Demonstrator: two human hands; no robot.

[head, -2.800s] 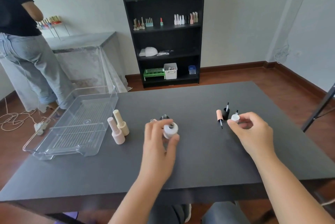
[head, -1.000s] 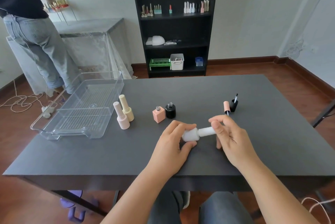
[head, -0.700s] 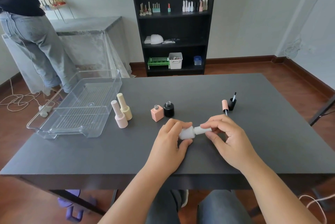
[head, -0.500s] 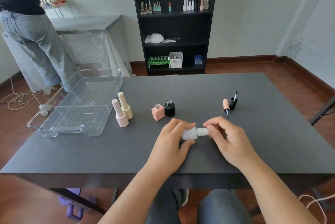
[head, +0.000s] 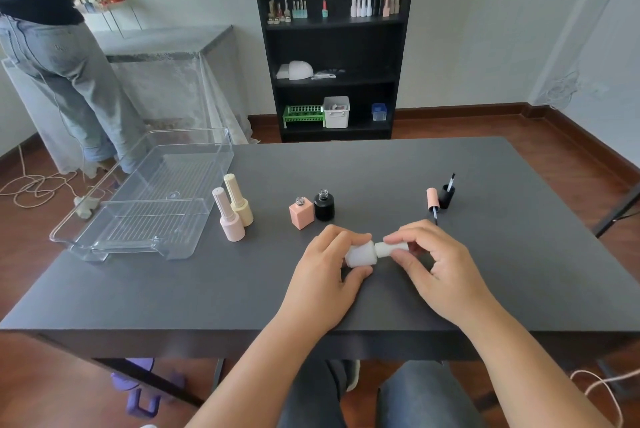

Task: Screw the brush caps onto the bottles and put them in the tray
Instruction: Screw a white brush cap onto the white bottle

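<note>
White bottle lies on its side above the near middle of the dark table, held between both hands. Left hand grips the bottle body, fingers curled over the top and thumb under it. Right hand pinches the white brush cap between fingertips and thumb; the cap sits at the bottle's neck, in line with it — how far it is threaded on cannot be told.

Behind the hands stand two uncapped bottles, a pink square bottle and a black round bottle, just beside each other. To the right and farther back, a pink brush cap with its brush pointing toward the hands, and a black brush cap standing brush-up, close together.

To the left, two capped bottles stand upright and touching — a pale pink capped bottle and a cream capped bottle — just beside the clear tray, which overhangs the table's left edge and holds nothing visible.

Beyond the table: a black shelf unit with small bottles, and a person in jeans at a covered side table.
</note>
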